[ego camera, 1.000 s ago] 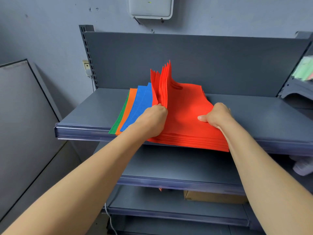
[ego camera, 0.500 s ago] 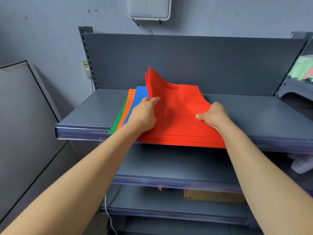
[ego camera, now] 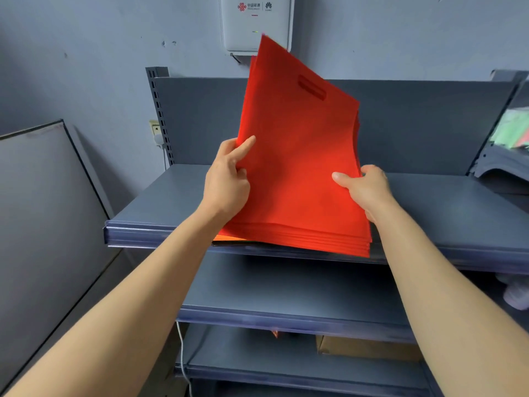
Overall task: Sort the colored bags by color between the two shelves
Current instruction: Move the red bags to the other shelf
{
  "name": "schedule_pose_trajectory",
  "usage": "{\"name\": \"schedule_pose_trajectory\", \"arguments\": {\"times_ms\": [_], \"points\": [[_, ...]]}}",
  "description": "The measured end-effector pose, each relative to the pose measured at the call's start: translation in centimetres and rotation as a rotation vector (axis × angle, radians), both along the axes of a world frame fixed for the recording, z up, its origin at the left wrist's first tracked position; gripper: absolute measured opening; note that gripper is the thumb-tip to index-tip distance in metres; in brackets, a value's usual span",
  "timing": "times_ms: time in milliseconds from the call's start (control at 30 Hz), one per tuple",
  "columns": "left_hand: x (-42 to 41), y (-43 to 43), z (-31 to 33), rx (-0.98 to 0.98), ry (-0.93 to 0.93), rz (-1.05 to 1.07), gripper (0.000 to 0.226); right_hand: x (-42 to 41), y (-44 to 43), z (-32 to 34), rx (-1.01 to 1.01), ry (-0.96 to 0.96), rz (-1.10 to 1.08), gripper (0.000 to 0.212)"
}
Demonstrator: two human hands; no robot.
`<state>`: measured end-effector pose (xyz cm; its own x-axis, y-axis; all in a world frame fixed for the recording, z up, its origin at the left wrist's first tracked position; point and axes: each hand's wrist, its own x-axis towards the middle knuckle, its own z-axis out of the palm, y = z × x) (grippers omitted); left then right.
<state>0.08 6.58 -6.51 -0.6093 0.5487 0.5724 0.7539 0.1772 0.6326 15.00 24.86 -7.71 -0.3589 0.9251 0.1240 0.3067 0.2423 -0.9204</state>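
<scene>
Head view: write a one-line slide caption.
Left hand and right hand grip tilted red bags over the grey shelf.

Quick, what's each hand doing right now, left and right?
Left hand: closed, gripping the left edge of the tilted-up red bags.
Right hand: closed, pinching the right edge of the same red bags, thumb on the front.

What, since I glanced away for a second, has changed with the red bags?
Both hands tipped the red bags up off the top shelf, far end raised almost upright. The left hand went from leafing through bag edges to pinching the stack's left edge. Blue and green bags are now out of sight; an orange sliver shows underneath. Unchanged: the right hand grips the right edge.
</scene>
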Motion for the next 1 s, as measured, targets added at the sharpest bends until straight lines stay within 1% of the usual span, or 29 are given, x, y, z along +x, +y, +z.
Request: {"name": "schedule_pose_trajectory", "arguments": {"times_ms": [33, 100, 133, 233, 300, 367, 433, 533, 600, 733, 800, 900, 933, 1000], "points": [[-0.2, -0.1, -0.1, -0.005, 0.008, 0.029, 0.065, -0.1, -0.1, 0.3, -0.014, 0.052, 0.020, 0.065], [-0.4, -0.3, -0.1, -0.009, 0.027, 0.087, 0.065, -0.3, -0.5, 1.2, -0.020, 0.136, 0.072, 0.040], [-0.5, -0.5, 0.1, -0.003, 0.039, 0.115, 0.065, -0.4, -0.8, 1.7, 0.007, 0.161, 0.083, 0.036], [-0.4, -0.7, 1.2, 0.050, 0.069, 0.178, 0.066, -0.8, -1.8, 3.9, 0.178, 0.195, 0.096, 0.056], [-0.3, -0.8, 2.0, 0.079, 0.074, 0.201, 0.070, -1.0, -2.7, 5.4, 0.308, 0.176, 0.167, 0.068], [-0.1, -1.0, 2.1, 0.068, 0.068, 0.201, 0.076, -1.1, -3.2, 5.9, 0.381, 0.108, 0.246, 0.083], [0.2, -1.1, 1.3, 0.012, 0.053, 0.187, 0.081, -1.1, -3.6, 5.5, 0.408, -0.006, 0.279, 0.094], [0.6, -1.5, -0.7, -0.132, -0.009, 0.195, 0.085, -0.7, -4.1, 3.6, 0.420, -0.135, 0.289, 0.099], [1.1, -1.6, -1.1, -0.165, -0.029, 0.206, 0.085, -0.6, -4.5, 2.8, 0.443, -0.130, 0.278, 0.099], [2.8, -2.3, 0.9, -0.126, -0.011, 0.228, 0.084, -0.5, -5.8, 3.6, 0.550, -0.070, 0.233, 0.098], [3.7, -3.3, 2.2, -0.096, 0.005, 0.270, 0.085, -0.6, -6.6, 4.1, 0.592, -0.009, 0.260, 0.090], [4.8, -6.0, 3.3, -0.047, 0.026, 0.375, 0.085, -1.3, -8.5, 4.4, 0.599, 0.038, 0.329, 0.059], [5.1, -7.2, 3.4, -0.035, 0.032, 0.415, 0.085, -1.6, -9.4, 4.4, 0.591, 0.042, 0.358, 0.053], [5.8, -9.8, 3.5, -0.028, 0.042, 0.500, 0.084, -2.3, -11.7, 4.4, 0.586, 0.053, 0.431, 0.050]]}}
